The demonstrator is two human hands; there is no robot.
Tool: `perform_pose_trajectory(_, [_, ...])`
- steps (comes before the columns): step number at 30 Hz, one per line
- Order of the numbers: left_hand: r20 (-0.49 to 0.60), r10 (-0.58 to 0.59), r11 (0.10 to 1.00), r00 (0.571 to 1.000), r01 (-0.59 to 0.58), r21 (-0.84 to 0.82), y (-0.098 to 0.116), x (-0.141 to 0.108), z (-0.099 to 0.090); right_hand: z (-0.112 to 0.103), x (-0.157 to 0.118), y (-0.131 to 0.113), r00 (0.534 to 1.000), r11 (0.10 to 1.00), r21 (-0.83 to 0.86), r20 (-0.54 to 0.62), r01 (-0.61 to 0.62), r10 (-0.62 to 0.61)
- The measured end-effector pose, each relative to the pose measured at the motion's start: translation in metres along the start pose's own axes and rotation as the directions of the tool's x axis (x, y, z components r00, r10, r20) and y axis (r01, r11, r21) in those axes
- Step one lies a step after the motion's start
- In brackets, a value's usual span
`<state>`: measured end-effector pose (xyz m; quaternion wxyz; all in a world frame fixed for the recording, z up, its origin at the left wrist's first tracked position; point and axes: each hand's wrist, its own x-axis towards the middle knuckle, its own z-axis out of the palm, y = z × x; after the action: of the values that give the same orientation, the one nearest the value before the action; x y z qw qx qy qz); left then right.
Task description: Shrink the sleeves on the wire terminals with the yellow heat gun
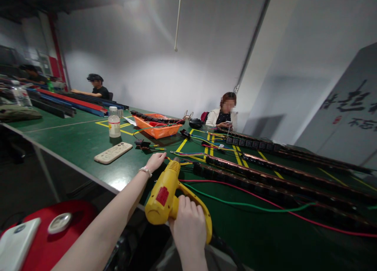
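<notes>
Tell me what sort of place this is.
Probably an assembly workshop: a long green worktable, dark strips and coloured wires laid along it, and what looks like a yellow heat gun in the person's right hand.

Green table [73,145]; on it bottle [114,125], phone [113,153]; orange basket [159,132]; dark strips [241,170].

A single head-worn camera looks forward and slightly down across a green worktop [76,145], its near edge slanting from the left side toward the lower centre. The wide view sits aslant. Close to the lens, a yellow heat gun [163,190] looms at lower centre; farther off, a pale wall [141,66] backs the upper frame.
</notes>
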<state>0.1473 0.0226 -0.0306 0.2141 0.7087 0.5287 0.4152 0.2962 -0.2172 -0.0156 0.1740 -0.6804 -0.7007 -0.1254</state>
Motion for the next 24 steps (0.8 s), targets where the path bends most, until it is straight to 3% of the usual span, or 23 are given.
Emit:
perform_pose_trajectory(6, [0.061, -0.063, 0.992, 0.996, 0.069, -0.105, 0.009, -0.005, -0.005, -0.005, 0.01, -0.022, 0.998, 0.999, 0.037, 0.069, 0.003, -0.005])
perform_pose_trajectory(11, [0.059, -0.081, 0.979, 0.995, 0.091, -0.181, 0.015, -0.012, -0.01, -0.002, 0.01, -0.023, 0.998, 0.998, 0.058, 0.062, 0.005, -0.009])
perform_pose_trajectory(24, [0.012, -0.071, 0.976, 0.997, 0.072, -0.207, 0.014, -0.007, -0.007, 0.01, -0.002, -0.014, 0.987, 0.987, 0.103, -0.121, 0.12, -0.107])
